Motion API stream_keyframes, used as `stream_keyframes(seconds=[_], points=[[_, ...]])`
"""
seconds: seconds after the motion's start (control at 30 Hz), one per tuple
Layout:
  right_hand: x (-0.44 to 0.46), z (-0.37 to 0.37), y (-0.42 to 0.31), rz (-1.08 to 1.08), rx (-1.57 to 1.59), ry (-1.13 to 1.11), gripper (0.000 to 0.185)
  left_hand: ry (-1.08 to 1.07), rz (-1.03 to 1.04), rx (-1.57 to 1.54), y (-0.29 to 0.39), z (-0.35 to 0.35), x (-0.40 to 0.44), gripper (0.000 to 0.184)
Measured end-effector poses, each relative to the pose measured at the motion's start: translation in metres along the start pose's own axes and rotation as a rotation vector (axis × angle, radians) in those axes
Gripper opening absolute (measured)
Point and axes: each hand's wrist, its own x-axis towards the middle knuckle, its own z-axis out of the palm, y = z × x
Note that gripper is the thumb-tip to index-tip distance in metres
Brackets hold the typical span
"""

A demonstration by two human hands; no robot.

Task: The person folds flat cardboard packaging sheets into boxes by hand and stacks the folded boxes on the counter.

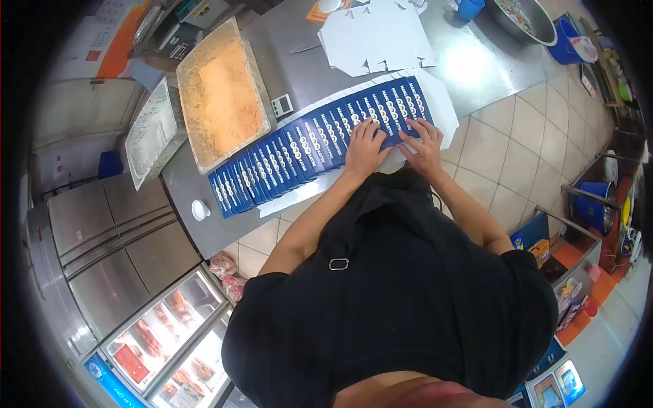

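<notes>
A long row of blue printed cardboard boxes (pixel 299 146) lies closely packed and overlapping along the near side of the metal table. Both my hands are at the right part of this row, on its near edge. My left hand (pixel 365 151) has its fingers curled over a blue box, with the fingertips on the printed face. A short way to the right, my right hand (pixel 423 147) grips the near edge with bent fingers and its thumb below. White cardboard (pixel 442 112) sticks out beneath the row at the right end. The palms and undersides of the fingers are hidden.
Behind the row stands a deep tray of orange-coloured powder (pixel 235 102), beside a tray of white powder (pixel 153 136). A small digital scale (pixel 281 105), flat white cardboard (pixel 374 41), a small white cup (pixel 200 209) and a metal bowl (pixel 544 27) are on the table (pixel 469 81).
</notes>
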Motion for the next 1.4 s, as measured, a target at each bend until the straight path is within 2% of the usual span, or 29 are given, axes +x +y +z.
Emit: stream_keyframes(seconds=[0.1,0.17,0.2,0.23,0.27,0.3,0.37,0.4,0.43,0.47,0.5,0.53,0.57,0.63,0.7,0.77,0.97,1.03,1.13,1.27,1.33,1.37,1.4], points=[[0.011,-0.015,-0.002,-0.004,0.025,-0.058,0.029,-0.018,-0.014,0.02,0.004,-0.004,0.003,0.037],[0.029,-0.021,0.008,0.009,0.039,-0.013,0.026,-0.017,-0.006,0.02,0.006,-0.013,0.006,0.038],[0.037,-0.024,0.017,0.03,0.051,0.019,0.024,-0.005,-0.064,-0.086,0.007,-0.017,0.008,0.039],[0.05,-0.012,0.037,0.092,0.076,0.076,0.024,0.008,-0.124,-0.194,0.009,-0.021,0.012,0.039],[0.065,0.0,0.059,0.164,0.054,0.129,0.027,0.11,-0.114,-0.213,0.011,-0.025,0.016,0.029],[0.083,0.013,0.08,0.237,0.033,0.176,0.031,0.116,-0.118,-0.209,0.012,-0.031,0.022,0.029],[0.124,0.041,0.133,0.324,0.037,0.084,0.044,0.067,-0.332,-0.714,0.018,-0.052,0.033,0.016],[0.143,0.056,0.154,0.39,0.022,0.022,0.055,0.051,-0.39,-0.867,0.037,-0.088,0.054,0.021],[0.161,0.068,0.17,0.449,0.003,-0.043,0.067,-0.015,-0.281,-0.956,0.048,-0.128,0.073,0.025],[0.179,0.074,0.175,0.422,-0.001,-0.068,0.067,-0.076,-0.169,-1.041,0.059,-0.163,0.088,0.029],[0.196,0.079,0.175,0.559,-0.067,-0.145,0.078,-0.02,-0.003,-1.111,0.073,-0.187,0.103,0.032],[0.212,0.083,0.176,0.691,-0.141,-0.226,0.09,-0.018,0.12,-1.031,0.086,-0.219,0.114,0.028],[0.225,0.089,0.179,0.657,-0.155,-0.27,0.09,-0.094,0.168,-1.062,0.098,-0.244,0.126,0.024],[0.238,0.105,0.186,0.892,-0.258,-0.367,0.102,-0.107,0.291,-0.97,0.12,-0.272,0.133,0.023],[0.237,0.116,0.195,0.826,-0.314,-0.379,0.103,-0.074,0.371,-0.903,0.138,-0.289,0.134,0.022],[0.243,0.112,0.194,0.942,-0.302,-0.427,0.106,-0.033,0.408,-0.85,0.149,-0.295,0.134,0.022],[0.256,0.116,0.19,0.979,-0.292,-0.424,0.108,0.061,0.432,-0.718,0.154,-0.296,0.132,0.021],[0.26,0.121,0.189,0.971,-0.284,-0.445,0.109,0.088,0.431,-0.672,0.153,-0.296,0.129,0.021],[0.264,0.138,0.199,0.807,-0.41,-0.331,0.105,0.134,0.405,-0.58,0.146,-0.298,0.123,0.021],[0.28,0.133,0.192,0.71,-0.496,-0.34,0.106,0.197,0.372,-0.408,0.139,-0.299,0.11,0.022],[0.285,0.13,0.195,0.497,-0.678,-0.191,0.086,0.225,0.343,-0.302,0.125,-0.301,0.103,0.023],[0.287,0.128,0.207,0.506,-0.678,-0.19,0.086,0.231,0.324,-0.232,0.116,-0.301,0.097,0.023],[0.298,0.127,0.226,0.46,-0.518,-0.258,0.069,0.212,0.31,-0.176,0.107,-0.297,0.091,0.024]])
